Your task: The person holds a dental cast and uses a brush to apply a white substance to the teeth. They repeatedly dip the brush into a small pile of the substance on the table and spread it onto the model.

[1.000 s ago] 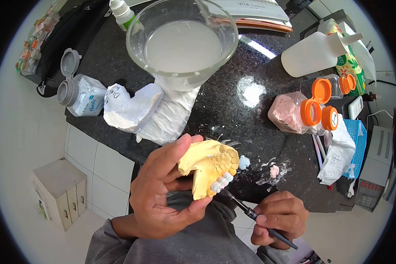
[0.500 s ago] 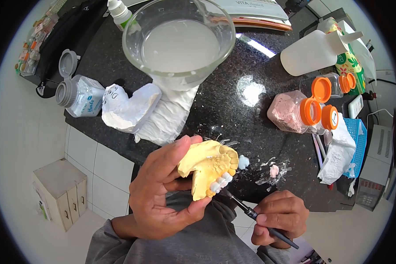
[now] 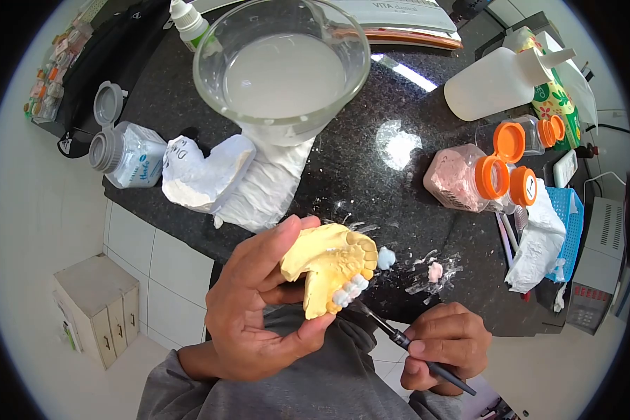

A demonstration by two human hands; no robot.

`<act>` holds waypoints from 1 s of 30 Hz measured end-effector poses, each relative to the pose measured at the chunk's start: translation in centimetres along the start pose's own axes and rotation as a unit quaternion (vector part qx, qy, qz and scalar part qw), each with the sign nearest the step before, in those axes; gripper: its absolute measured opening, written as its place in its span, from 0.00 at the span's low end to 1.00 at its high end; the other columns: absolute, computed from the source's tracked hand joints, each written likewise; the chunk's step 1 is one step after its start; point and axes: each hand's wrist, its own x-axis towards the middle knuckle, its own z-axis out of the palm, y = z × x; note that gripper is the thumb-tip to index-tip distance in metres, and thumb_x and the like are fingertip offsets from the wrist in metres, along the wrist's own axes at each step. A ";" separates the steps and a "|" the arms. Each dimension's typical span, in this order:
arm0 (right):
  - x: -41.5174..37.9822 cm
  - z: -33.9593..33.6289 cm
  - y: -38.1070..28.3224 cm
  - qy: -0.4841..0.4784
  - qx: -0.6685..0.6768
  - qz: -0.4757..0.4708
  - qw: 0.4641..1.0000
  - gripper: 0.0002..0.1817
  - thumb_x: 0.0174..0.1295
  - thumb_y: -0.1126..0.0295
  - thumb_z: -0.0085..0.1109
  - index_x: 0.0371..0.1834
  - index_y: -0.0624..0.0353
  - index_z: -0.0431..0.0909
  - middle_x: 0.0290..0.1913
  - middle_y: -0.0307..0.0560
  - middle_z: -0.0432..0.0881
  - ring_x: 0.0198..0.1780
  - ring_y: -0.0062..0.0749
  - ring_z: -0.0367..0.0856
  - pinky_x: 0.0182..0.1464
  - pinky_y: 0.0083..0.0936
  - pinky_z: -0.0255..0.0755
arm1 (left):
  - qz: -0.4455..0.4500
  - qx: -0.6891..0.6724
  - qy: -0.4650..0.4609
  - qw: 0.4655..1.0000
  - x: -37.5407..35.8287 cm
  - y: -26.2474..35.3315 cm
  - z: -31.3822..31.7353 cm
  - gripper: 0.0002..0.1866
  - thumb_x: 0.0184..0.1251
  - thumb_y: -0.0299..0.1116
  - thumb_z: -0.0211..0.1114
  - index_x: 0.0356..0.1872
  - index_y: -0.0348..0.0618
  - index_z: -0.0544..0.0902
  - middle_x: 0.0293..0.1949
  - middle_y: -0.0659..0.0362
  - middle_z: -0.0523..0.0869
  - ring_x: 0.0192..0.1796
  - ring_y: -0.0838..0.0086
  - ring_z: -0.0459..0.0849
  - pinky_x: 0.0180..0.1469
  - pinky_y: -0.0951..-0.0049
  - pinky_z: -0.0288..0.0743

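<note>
A yellow dental model [image 3: 329, 262] of an arch of teeth rests between the thumb and fingers of my left hand [image 3: 248, 308], held over my lap at the counter's front edge. Along its lower right side sits a row of white built-up teeth [image 3: 351, 290]. My right hand [image 3: 449, 348] pinches a thin black brush [image 3: 399, 339], its tip pointing up and left, right beside the white teeth. On the counter just past the model lie a pale blue dab of paste [image 3: 386, 258] and a pink dab [image 3: 435, 272] with smears around it.
A glass bowl of cloudy liquid [image 3: 283, 77] stands at the back, near a folded white cloth [image 3: 259, 199] and a white plaster block [image 3: 206, 171]. A grey-capped jar [image 3: 129, 154] is at left. To the right are a jar of pink powder [image 3: 458, 178], a squeeze bottle [image 3: 490, 84] and crumpled tissue [image 3: 537, 245].
Almost nothing differs. The model has shifted very slightly to the left in my left hand; the brush stays at the white teeth.
</note>
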 end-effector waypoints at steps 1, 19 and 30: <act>-0.1 0.0 0.0 0.000 0.000 -0.001 1.000 0.09 0.43 0.75 0.68 0.30 0.57 0.82 0.26 0.41 0.80 0.24 0.28 0.81 0.24 0.18 0.77 | -0.004 -0.002 -0.001 1.000 0.0 0.1 0.0 0.43 0.48 0.16 0.69 0.67 0.30 0.57 0.62 0.38 0.65 0.61 0.54 0.73 0.53 0.68 0.80; -0.2 0.1 0.2 0.015 0.015 -0.014 1.000 0.09 0.43 0.76 0.69 0.30 0.58 0.82 0.26 0.42 0.80 0.24 0.29 0.81 0.24 0.18 0.77 | -0.021 -0.007 -0.006 1.000 0.1 0.5 -0.1 0.44 0.47 0.15 0.68 0.67 0.31 0.55 0.62 0.38 0.64 0.61 0.55 0.74 0.54 0.68 0.79; -0.2 0.0 0.2 0.002 0.010 -0.015 1.000 0.09 0.44 0.74 0.69 0.30 0.58 0.83 0.26 0.41 0.81 0.25 0.28 0.82 0.24 0.18 0.77 | -0.021 -0.007 -0.004 1.000 0.1 0.5 -0.1 0.43 0.47 0.15 0.68 0.67 0.30 0.56 0.62 0.38 0.65 0.61 0.55 0.74 0.53 0.69 0.80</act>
